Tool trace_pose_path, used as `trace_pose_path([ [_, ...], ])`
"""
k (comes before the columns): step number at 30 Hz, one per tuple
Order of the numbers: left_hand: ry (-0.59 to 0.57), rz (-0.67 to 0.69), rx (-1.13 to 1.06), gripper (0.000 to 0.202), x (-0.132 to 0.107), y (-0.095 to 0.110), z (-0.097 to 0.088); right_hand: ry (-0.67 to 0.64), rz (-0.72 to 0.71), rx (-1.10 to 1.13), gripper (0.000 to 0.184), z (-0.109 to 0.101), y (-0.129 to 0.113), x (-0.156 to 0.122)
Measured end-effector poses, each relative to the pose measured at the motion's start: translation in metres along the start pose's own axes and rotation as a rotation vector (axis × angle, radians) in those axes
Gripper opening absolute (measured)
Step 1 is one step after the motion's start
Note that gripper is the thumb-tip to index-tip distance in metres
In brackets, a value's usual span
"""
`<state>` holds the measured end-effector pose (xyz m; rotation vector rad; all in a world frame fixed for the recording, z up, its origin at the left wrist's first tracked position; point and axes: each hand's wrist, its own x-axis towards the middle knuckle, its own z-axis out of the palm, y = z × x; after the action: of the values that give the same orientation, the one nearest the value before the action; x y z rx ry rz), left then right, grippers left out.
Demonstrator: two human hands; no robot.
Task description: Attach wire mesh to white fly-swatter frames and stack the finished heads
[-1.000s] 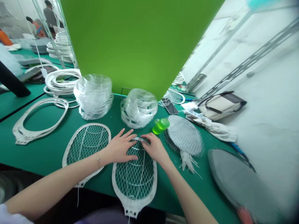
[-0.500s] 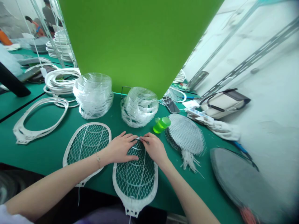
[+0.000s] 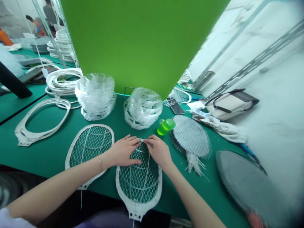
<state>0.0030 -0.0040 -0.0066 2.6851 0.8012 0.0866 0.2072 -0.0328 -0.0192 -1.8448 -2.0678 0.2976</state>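
A white racket frame [image 3: 139, 207] with diamond-pattern metal mesh lies in front of me, narrow end toward me, a thin white wire hanging from it. My left hand [image 3: 124, 152] rests palm down on its upper left part, fingers stretched along the top rim and thumb apart over the mesh. At the top right of the rim, my right hand [image 3: 158, 150] has its thumb and fingers pinched on the edge. A small dark bit shows by its fingertips; I cannot make out what it is. To the left, partly under my forearm, lies a second meshed racket frame [image 3: 111, 129].
Behind stand two stacks of clear plastic rings [image 3: 96, 98]. A green bottle [image 3: 165, 126], a pile of mesh sheets [image 3: 192, 136] and a phone [image 3: 175, 106] lie right. Bare white frames [image 3: 23, 134] lie left. A green panel [image 3: 142, 44] rises at the back; grey mesh [image 3: 242, 177] sits far right.
The view has shifted slightly. My right fingertips have moved a little apart from my left ones along the rim, showing more of it between them. My left hand stays in place.
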Motion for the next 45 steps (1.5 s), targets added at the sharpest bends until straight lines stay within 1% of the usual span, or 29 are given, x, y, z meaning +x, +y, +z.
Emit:
trace_pose_path([
  [7, 0.005, -0.013, -0.003, 0.079, 0.001, 0.002, -0.002, 0.004, -0.001, -0.018, 0.025, -0.001, 0.001, 0.000],
  [12, 0.028, 0.029, -0.009, 0.077, 0.001, -0.001, 0.000, -0.013, -0.040, 0.002, 0.024, 0.000, 0.005, -0.001],
  [18, 0.041, 0.036, -0.030, 0.073, 0.002, -0.003, -0.001, 0.065, -0.033, -0.039, 0.023, 0.006, 0.007, -0.004],
  [20, 0.036, 0.035, -0.021, 0.075, 0.002, -0.002, -0.002, 0.065, -0.025, -0.040, 0.022, 0.007, 0.007, -0.004],
  [25, 0.000, 0.013, -0.003, 0.076, 0.002, 0.000, -0.005, 0.052, -0.031, -0.045, 0.018, 0.005, 0.005, -0.003],
  [30, 0.007, 0.027, -0.023, 0.074, 0.003, -0.002, -0.007, 0.035, -0.042, -0.091, 0.018, 0.004, 0.002, -0.004],
  [35, 0.008, 0.028, -0.010, 0.074, 0.003, -0.003, -0.006, -0.002, -0.037, -0.083, 0.021, 0.001, 0.001, -0.001],
  [41, -0.021, 0.035, 0.001, 0.076, 0.005, -0.001, -0.009, -0.059, -0.034, -0.044, 0.018, -0.007, 0.007, 0.010],
  [45, -0.024, 0.036, 0.005, 0.075, 0.005, -0.001, -0.011, -0.077, -0.038, -0.021, 0.016, -0.008, 0.010, 0.015],
])
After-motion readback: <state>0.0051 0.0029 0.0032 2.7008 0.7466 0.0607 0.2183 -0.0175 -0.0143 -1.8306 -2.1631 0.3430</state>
